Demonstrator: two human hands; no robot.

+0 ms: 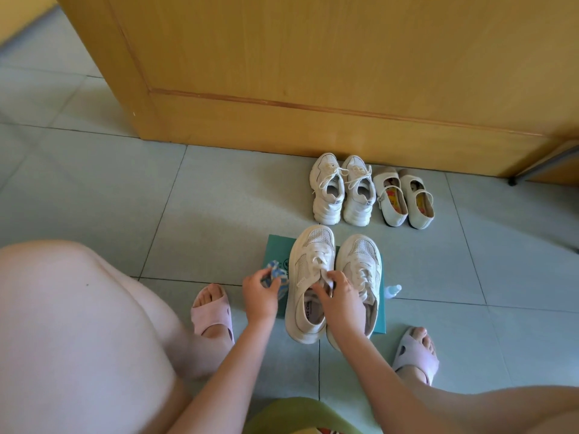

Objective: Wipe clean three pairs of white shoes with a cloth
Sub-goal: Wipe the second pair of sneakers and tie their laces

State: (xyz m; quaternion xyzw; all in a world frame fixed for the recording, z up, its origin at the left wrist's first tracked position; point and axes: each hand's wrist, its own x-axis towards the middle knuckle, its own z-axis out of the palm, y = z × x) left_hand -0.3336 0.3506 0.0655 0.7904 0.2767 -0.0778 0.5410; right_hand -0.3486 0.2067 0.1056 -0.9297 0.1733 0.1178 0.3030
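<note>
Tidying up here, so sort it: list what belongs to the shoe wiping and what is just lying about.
For the job: patterned cloth, gripped by the left hand; mesh sneakers, one held by the right hand; chunky sneakers; strap shoes.
Lying about: green mat; small bottle, purpose unclear; worn slippers.

Left hand (261,297) fingers curled, right hand (343,300) pinching, forearms extended

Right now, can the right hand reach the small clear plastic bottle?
Probably yes: right hand grips the near white mesh sneaker; the small clear plastic bottle lies uncovered beside that pair.
</note>
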